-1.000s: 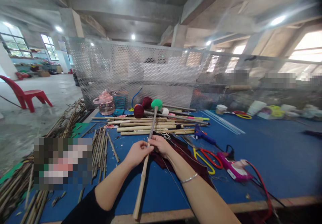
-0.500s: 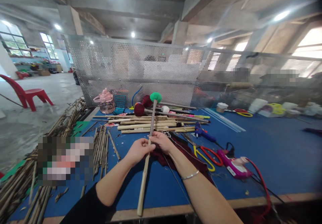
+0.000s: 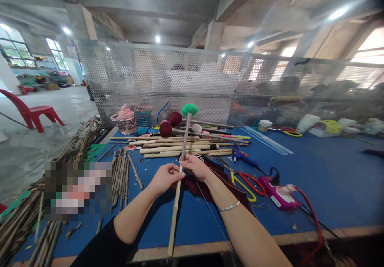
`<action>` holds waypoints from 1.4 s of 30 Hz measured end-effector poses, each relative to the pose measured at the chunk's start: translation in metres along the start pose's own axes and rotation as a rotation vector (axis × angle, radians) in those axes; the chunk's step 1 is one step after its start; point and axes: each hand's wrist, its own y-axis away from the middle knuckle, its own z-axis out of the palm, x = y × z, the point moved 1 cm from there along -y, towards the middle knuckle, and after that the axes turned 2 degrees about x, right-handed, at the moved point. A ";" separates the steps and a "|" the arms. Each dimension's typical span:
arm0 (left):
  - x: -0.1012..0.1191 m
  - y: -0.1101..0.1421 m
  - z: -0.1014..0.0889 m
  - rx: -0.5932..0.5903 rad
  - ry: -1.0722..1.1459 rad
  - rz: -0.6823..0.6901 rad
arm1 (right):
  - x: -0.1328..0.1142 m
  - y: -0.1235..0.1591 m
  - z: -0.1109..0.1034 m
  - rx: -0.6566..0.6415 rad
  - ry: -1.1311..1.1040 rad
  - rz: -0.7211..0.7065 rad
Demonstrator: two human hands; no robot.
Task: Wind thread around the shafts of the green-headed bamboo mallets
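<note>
A long mallet-like stick (image 3: 176,205) with a pale bamboo lower part, a grey upper shaft and a green rounded head (image 3: 190,109) is held upright at a slant over the table. My left hand (image 3: 168,177) is closed around its middle, thumb and fingertips pinching it. Just above, my right hand (image 3: 195,166) grips the spot where the pale and grey parts meet. Dark maroon cloth (image 3: 207,179) lies beneath my hands, with a thin cord running over it. Behind the stick lie several pale bamboo sticks (image 3: 177,150) and two maroon ball heads (image 3: 165,129).
On the right are large scissors (image 3: 252,183), a blue glue gun (image 3: 244,158) and a magenta power strip (image 3: 279,195) with cables. Bundles of twigs (image 3: 120,179) lie on the left. A pink-topped jar (image 3: 127,125) stands before a perforated metal screen (image 3: 135,75).
The stick's green head has shifted a little up and to the right, and its lower end a little right. My right hand has risen slightly along with it; my left has barely moved.
</note>
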 end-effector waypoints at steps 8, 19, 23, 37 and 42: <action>0.006 0.002 0.000 -0.137 0.165 -0.072 | -0.001 0.003 -0.002 -0.076 -0.098 0.012; 0.004 0.002 -0.002 -0.089 0.168 -0.110 | -0.001 0.003 0.000 -0.076 -0.075 0.009; 0.003 0.003 0.000 -0.163 0.193 -0.137 | 0.000 0.003 0.001 -0.088 -0.095 0.029; 0.004 0.001 0.004 -0.096 0.231 -0.111 | 0.010 0.000 0.001 -0.116 -0.033 0.012; 0.002 -0.001 0.006 0.084 0.264 -0.148 | 0.010 -0.008 0.007 0.017 0.195 -0.061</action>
